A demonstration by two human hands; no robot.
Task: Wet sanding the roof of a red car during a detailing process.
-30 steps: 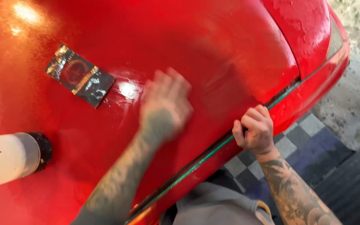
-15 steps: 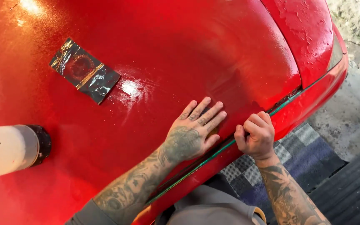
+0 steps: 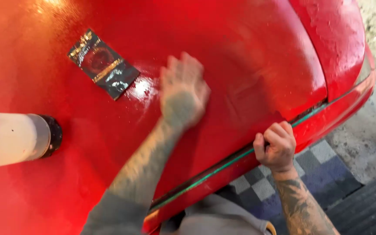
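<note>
Since the earlier frame the left hand [image 3: 183, 93] has been carried up the red car panel [image 3: 249, 56], away from the lower edge and toward the dark packet [image 3: 103, 64]; it is seen blurred, laid palm down and flat on the wet, glossy paint with the fingers spread, so its grip is open and nothing is held in it. By contrast the right hand [image 3: 276, 146] has stayed at the panel's lower edge, where it is curled into a fist against the green strip [image 3: 223, 167] that runs along the seam; whether anything is clamped inside that fist cannot be told. Both forearms are tattooed. From the single head view, the dark rectangular packet with gold and red markings is seen lying flat on the panel, up and to the left of the left hand and apart from it, with a bright wet glare patch between them. A white cylinder with a black end [image 3: 18, 139] enters from the left edge and is seen over the panel. Below the panel a checkered floor mat [image 3: 310, 167] in grey and blue is seen, with rough concrete ground [image 3: 370, 135] beside it at the right.
</note>
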